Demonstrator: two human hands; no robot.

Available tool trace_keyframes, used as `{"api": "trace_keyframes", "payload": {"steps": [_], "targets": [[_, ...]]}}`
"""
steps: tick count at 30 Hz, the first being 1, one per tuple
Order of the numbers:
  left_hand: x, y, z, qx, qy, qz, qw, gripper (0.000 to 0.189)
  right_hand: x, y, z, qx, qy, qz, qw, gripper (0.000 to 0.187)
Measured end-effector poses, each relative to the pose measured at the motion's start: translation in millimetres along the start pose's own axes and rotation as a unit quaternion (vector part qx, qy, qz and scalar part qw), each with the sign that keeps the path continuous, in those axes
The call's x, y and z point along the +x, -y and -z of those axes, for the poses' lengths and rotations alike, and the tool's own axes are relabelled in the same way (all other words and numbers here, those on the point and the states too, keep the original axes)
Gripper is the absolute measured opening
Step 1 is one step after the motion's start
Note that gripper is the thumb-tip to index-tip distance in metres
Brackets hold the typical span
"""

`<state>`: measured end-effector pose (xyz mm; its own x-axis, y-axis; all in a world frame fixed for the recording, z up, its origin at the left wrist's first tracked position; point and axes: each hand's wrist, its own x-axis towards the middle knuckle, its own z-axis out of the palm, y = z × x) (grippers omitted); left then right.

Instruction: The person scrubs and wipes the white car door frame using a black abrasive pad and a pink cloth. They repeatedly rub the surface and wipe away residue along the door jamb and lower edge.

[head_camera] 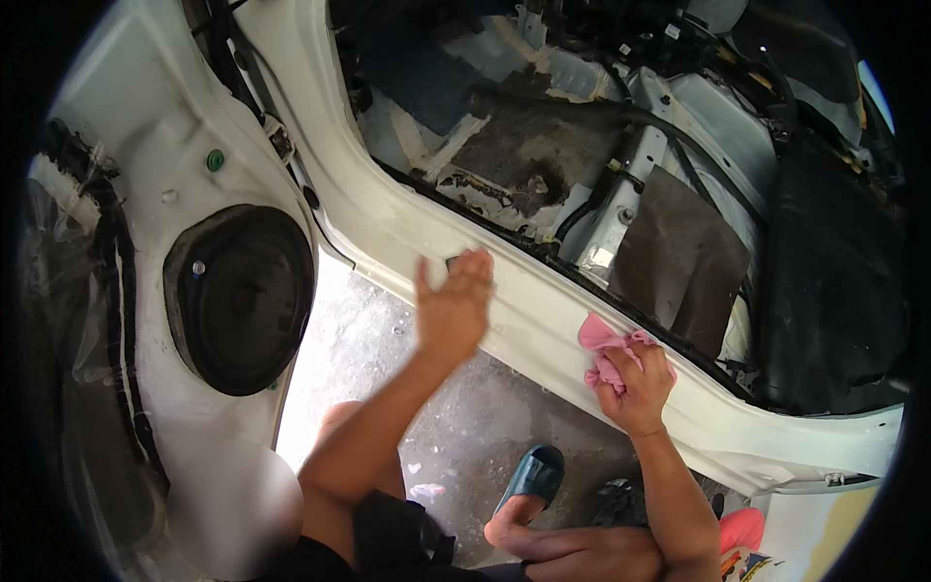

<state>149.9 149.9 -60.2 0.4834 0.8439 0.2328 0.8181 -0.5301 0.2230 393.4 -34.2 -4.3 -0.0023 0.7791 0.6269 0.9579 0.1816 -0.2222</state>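
Observation:
My left hand (454,309) is over the white door sill (538,313) of a car body, its thumb spread from its fingers. A small dark patch or piece shows beside its fingertips; whether the hand touches it or holds anything under the palm cannot be seen. Farther right, a crumpled pink cloth (614,360) is bunched in my right hand (640,385), which rests against the same sill. Part of the cloth hangs out past the fingers towards the upper left.
An open car door with a black round speaker (244,298) stands at left. Beyond the sill lie the stripped cabin floor (524,145), a black wiring harness (582,280) and a brown sheet (680,251). Below are the concrete floor (465,415) and my foot in a green slide sandal (534,476).

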Motion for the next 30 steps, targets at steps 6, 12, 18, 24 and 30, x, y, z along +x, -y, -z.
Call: {"api": "trace_keyframes", "payload": {"steps": [6, 12, 18, 24, 30], "targets": [[9, -33, 8, 0.01, -0.067, 0.158, 0.985, 0.048, 0, -1, 2, -0.013, 0.01, 0.003, 1.0, 0.036], [28, -10, -2, 0.125, -0.097, 0.278, 0.947, 0.052, -2, -3, 1, -0.013, 0.005, 0.01, 1.0, 0.037], [-1, -68, 0, -0.021, -0.077, 0.122, 0.989, 0.048, -5, -2, 1, -0.011, 0.033, -0.018, 0.999, 0.036], [16, -73, -11, 0.052, -0.115, 0.202, 0.971, 0.046, -4, 0, 2, -0.021, 0.032, -0.017, 0.999, 0.035], [12, -30, -6, 0.121, -0.104, 0.164, 0.973, 0.046, -5, -4, 0, -0.004, 0.025, -0.014, 1.0, 0.036]]}}
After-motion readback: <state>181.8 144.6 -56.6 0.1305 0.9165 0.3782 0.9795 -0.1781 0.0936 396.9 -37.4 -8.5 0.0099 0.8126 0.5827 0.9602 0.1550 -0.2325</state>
